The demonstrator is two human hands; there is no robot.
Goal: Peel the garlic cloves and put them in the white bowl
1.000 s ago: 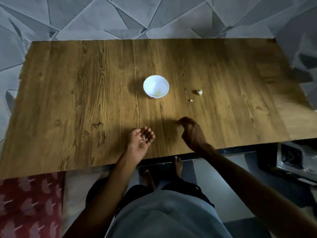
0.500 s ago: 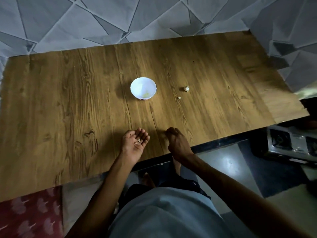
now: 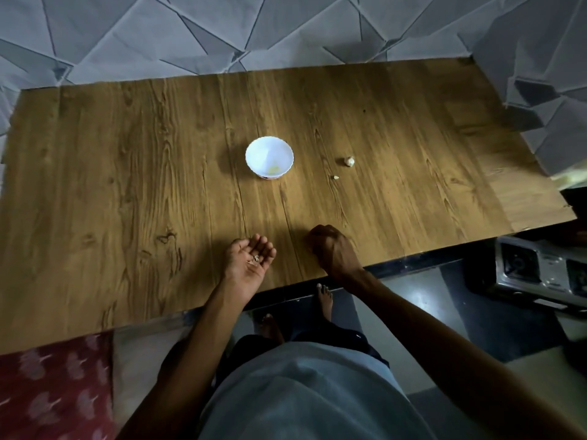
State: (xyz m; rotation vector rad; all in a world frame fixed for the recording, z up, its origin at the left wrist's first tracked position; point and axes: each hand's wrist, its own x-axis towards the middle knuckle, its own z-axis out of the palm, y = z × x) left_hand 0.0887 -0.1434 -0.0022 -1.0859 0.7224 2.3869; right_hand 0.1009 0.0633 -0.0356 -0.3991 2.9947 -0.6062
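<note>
Wood table (image 3: 127, 185), white bowl (image 3: 265, 152); grey geometric wall (image 3: 286, 27).

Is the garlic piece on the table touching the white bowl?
Apart. The head view shows bare wood of the table between the garlic piece and the white bowl.

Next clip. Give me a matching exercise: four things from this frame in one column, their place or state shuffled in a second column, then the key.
1. white bowl
2. garlic clove
3. left hand
4. right hand

A. palm up, small scraps lying in it
B. on the table, right of the bowl
C. knuckles up, fingers curled, near the table's front edge
D. upright, mid-table

Pairs: 1-D, 2-B, 3-A, 4-C.
</note>
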